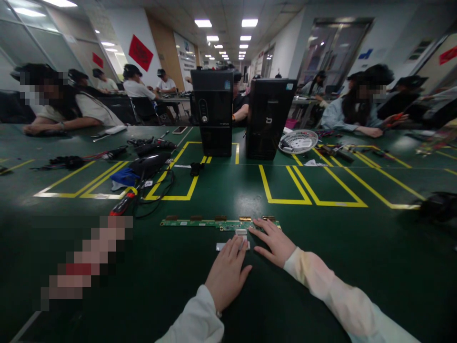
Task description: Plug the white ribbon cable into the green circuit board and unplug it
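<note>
A long, narrow green circuit board [193,223] lies crosswise on the dark green table in front of me. My right hand [274,243] rests over its right part, fingers spread, the fingertips touching or just above the board. My left hand [228,271] lies nearer to me, its fingers stretched out over a flat white piece [220,247], perhaps a ribbon cable. That piece reaches up to a white connector [241,232] at the board's near edge. The fingers partly cover it, so I cannot tell whether it is plugged in.
Two black computer towers [217,138] stand beyond the board. A white basket [298,142] is right of them. To the left lie a red-and-black tool [123,204], cables and a blue item [123,177]. Yellow tape [289,202] marks rectangles. Several people sit at tables around.
</note>
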Tool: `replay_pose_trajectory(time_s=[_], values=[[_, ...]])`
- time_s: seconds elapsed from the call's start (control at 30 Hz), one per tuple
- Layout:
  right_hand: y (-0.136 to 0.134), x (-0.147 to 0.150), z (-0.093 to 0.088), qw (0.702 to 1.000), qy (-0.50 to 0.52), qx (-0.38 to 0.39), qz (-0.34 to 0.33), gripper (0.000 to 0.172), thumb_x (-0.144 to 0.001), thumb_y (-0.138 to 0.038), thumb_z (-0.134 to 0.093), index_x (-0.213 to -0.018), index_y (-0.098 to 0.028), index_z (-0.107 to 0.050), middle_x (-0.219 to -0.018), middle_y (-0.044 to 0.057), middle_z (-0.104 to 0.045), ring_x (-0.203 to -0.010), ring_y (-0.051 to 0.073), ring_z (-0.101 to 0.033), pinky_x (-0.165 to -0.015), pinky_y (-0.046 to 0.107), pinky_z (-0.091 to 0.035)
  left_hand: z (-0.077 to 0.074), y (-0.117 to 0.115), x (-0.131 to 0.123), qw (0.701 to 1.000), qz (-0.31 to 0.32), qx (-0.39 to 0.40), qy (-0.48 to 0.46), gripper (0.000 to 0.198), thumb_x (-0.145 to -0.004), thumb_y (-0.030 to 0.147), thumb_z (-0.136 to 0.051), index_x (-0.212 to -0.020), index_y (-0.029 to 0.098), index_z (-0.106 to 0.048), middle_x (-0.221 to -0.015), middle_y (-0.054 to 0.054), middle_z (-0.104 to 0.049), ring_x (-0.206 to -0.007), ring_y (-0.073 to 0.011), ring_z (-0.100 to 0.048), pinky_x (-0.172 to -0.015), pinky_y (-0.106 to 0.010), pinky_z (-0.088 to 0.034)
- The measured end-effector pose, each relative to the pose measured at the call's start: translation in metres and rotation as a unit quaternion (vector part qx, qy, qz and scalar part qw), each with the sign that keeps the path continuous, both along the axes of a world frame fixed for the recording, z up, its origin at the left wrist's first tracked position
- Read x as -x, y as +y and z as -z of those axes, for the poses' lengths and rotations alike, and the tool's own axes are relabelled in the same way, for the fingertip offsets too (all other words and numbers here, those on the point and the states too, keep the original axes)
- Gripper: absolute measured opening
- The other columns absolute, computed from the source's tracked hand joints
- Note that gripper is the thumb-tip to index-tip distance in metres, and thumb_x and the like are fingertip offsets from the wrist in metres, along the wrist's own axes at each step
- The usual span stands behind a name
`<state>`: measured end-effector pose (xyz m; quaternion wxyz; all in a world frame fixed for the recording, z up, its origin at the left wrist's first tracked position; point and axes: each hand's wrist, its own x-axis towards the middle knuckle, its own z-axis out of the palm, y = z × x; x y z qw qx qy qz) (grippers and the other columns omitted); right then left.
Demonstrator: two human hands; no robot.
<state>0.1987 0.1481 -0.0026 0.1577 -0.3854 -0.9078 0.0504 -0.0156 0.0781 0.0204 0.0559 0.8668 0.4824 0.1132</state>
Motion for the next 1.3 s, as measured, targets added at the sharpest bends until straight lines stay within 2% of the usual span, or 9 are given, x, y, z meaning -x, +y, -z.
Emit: replay_pose_trajectory(time_s=[0.2, 0.43, 0.77, 1.03, 1.13, 1.3], values=[[0.000, 0.000, -0.001, 1.000, -0.002, 0.005, -0.001, 0.054, -0.090, -0.044, -0.048, -0.138, -0.021, -0.043, -0.144, 0.013, -0.036, -0.134, 0.028, -0.029, -0.109, 0.052, -0.028, -0.007, 0.006, 0.008, 0.999, 0.026, 0.023, -0.001, 0.053, -0.094, 0.043, -0.038, -0.139, 0.014, -0.038, -0.144, -0.014, -0.042, -0.135, -0.0253, -0.036, -0.110, -0.045, -0.033], [-0.001, 0.000, -0.001, 1.000, -0.003, 0.006, 0.002, 0.054, -0.090, -0.045, -0.047, -0.138, -0.022, -0.043, -0.144, 0.012, -0.036, -0.135, 0.028, -0.028, -0.109, 0.053, -0.028, -0.016, 0.012, 0.016, 0.999, 0.038, 0.037, -0.007, 0.051, -0.094, 0.045, -0.036, -0.138, 0.019, -0.039, -0.145, -0.011, -0.043, -0.133, -0.0250, -0.038, -0.107, -0.046, -0.035], [-0.001, -0.001, -0.004, 1.000, -0.006, 0.013, 0.001, 0.054, -0.089, -0.045, -0.048, -0.138, -0.022, -0.043, -0.144, 0.013, -0.036, -0.135, 0.027, -0.029, -0.109, 0.052, -0.027, -0.009, 0.012, 0.013, 0.999, 0.033, 0.020, -0.017, 0.055, -0.093, 0.049, -0.037, -0.137, 0.017, -0.040, -0.143, -0.013, -0.044, -0.133, -0.0258, -0.038, -0.108, -0.046, -0.035], [-0.003, 0.001, -0.007, 1.000, -0.010, 0.012, 0.007, 0.053, -0.089, -0.042, -0.049, -0.138, -0.022, -0.043, -0.144, 0.012, -0.036, -0.135, 0.027, -0.029, -0.110, 0.052, -0.027, -0.013, 0.012, 0.011, 0.999, 0.034, 0.005, -0.041, 0.048, -0.095, 0.041, -0.034, -0.138, 0.020, -0.036, -0.145, -0.011, -0.041, -0.135, -0.0236, -0.034, -0.109, -0.048, -0.032], [-0.003, 0.002, -0.009, 1.000, -0.017, 0.016, 0.008, 0.053, -0.090, -0.042, -0.049, -0.137, -0.021, -0.044, -0.144, 0.013, -0.036, -0.134, 0.028, -0.029, -0.109, 0.052, -0.028, -0.014, 0.012, 0.016, 0.999, 0.008, -0.007, -0.049, 0.047, -0.095, 0.038, -0.035, -0.139, 0.021, -0.035, -0.144, -0.010, -0.041, -0.135, -0.0237, -0.034, -0.110, -0.048, -0.032], [-0.003, 0.002, -0.011, 1.000, -0.023, 0.019, 0.007, 0.052, -0.091, -0.042, -0.046, -0.138, -0.020, -0.043, -0.144, 0.014, -0.036, -0.134, 0.029, -0.029, -0.109, 0.053, -0.027, -0.019, 0.007, 0.036, 0.996, -0.079, -0.023, -0.036, 0.047, -0.095, 0.039, -0.033, -0.139, 0.022, -0.039, -0.144, -0.010, -0.042, -0.134, -0.0274, -0.036, -0.106, -0.051, -0.037]])
